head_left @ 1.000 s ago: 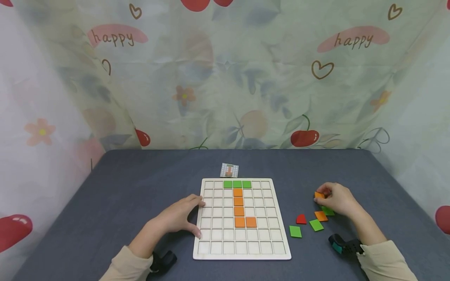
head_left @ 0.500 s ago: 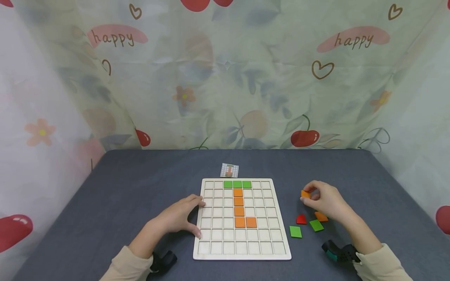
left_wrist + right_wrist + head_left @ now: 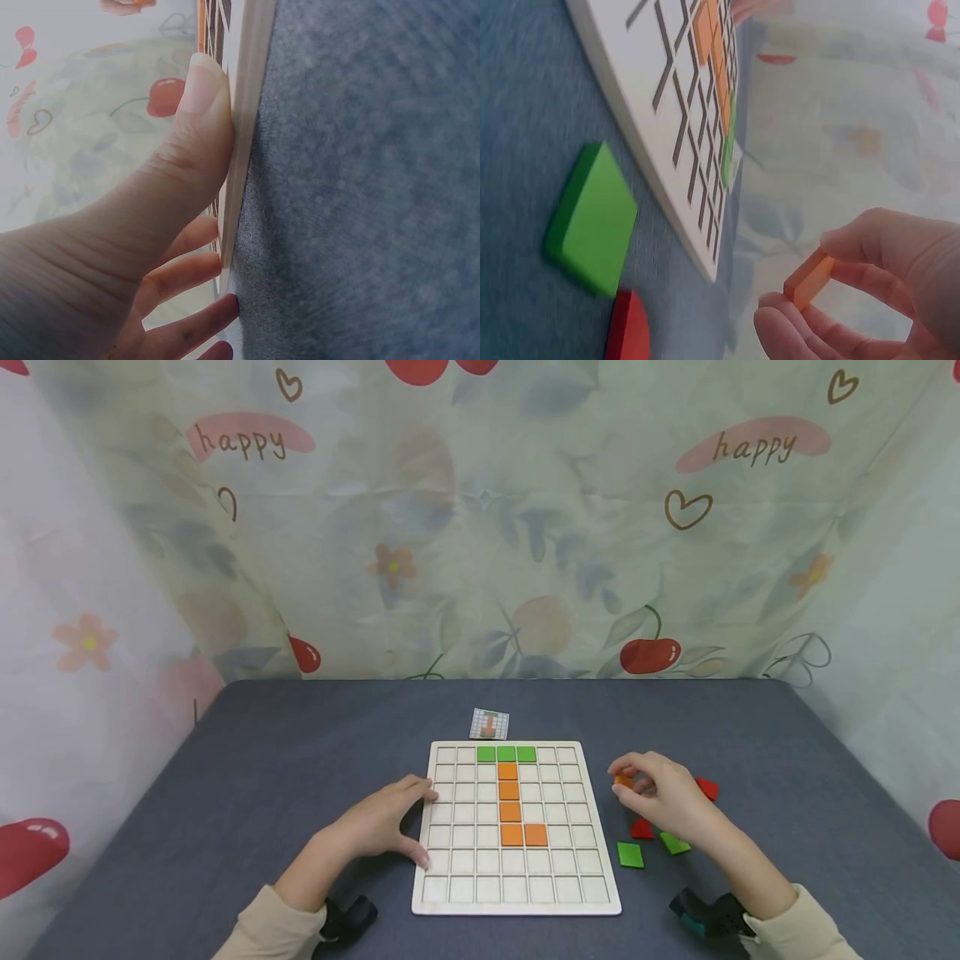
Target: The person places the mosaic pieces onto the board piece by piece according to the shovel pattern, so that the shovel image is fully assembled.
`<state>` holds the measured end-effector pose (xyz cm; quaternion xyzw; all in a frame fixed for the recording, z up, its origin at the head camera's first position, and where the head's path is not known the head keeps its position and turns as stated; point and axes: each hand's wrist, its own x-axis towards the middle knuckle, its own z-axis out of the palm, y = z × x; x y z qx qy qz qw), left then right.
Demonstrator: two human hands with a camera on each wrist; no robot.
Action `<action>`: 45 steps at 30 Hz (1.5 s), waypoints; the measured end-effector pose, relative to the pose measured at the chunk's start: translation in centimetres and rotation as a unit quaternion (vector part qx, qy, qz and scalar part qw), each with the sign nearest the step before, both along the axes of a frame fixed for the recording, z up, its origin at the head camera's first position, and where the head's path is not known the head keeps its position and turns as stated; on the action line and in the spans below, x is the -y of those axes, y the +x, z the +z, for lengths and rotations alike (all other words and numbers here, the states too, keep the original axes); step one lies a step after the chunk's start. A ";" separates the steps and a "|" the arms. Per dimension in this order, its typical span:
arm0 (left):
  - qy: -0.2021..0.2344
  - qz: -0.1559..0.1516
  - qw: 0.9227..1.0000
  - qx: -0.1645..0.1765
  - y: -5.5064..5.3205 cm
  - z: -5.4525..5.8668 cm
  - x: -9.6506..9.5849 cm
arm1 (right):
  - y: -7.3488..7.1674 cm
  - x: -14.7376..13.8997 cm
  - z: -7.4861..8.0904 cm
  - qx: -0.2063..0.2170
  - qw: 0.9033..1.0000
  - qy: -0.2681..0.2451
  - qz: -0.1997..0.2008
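Observation:
A white grid board (image 3: 517,909) lies flat on the table. Green tiles (image 3: 506,753) fill part of its top row, and below runs an orange column (image 3: 508,790) with one more orange tile (image 3: 536,835) at its foot. My left hand (image 3: 378,820) touches the board's left edge with extended thumb and fingers spread apart. Just right of the board, my right hand (image 3: 667,792) pinches an orange tile (image 3: 808,279) between thumb and fingers above the table; the head view shows only part of that tile.
Loose tiles lie right of the board: a green one (image 3: 630,855), another green one (image 3: 675,842), a red one (image 3: 641,829) and a second red one (image 3: 707,788). My right arm hides part of that area. A small pattern card (image 3: 489,724) lies behind the board.
My right hand has moved left towards the board, carrying the orange tile away from the loose tiles. A red tile has come into sight behind it. The left hand has stayed put.

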<state>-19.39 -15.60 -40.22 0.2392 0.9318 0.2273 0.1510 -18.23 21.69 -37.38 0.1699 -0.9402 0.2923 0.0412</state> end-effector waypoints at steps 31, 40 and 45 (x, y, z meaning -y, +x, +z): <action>-0.007 -0.003 1.000 0.001 -0.1 0.1 0.0 | 1.6 6.2 -0.6 0.061 0.990 -0.053 0.118; -0.003 -0.001 1.000 -0.001 0.1 0.2 -0.1 | 1.8 7.3 -1.2 0.084 0.985 -0.065 0.137; -0.003 0.002 1.000 0.002 0.1 0.1 0.0 | 1.8 8.1 -1.3 0.094 0.984 -0.056 0.141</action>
